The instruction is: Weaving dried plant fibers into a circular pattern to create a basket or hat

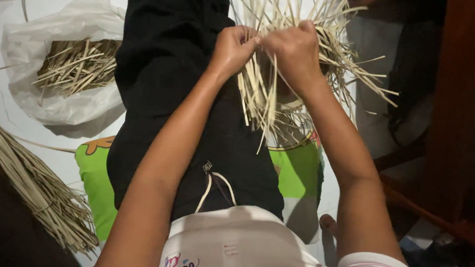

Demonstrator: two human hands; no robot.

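Observation:
My left hand [234, 48] and my right hand [295, 50] meet above my lap, both pinched on pale straw strips [263, 99]. The strips belong to a loose woven piece [334, 51] that fans out in all directions, with long ends hanging down between my arms. I sit with a leg in black trousers [170, 60] stretched out beneath the work. Which strip each finger holds is hidden by the bundle.
A white plastic bag [59, 29] of short cut straw pieces lies at the left on the white floor. A tied bundle of long straw [35, 185] lies lower left. A green mat [296, 172] is under me. Dark wooden furniture [465, 112] stands at the right.

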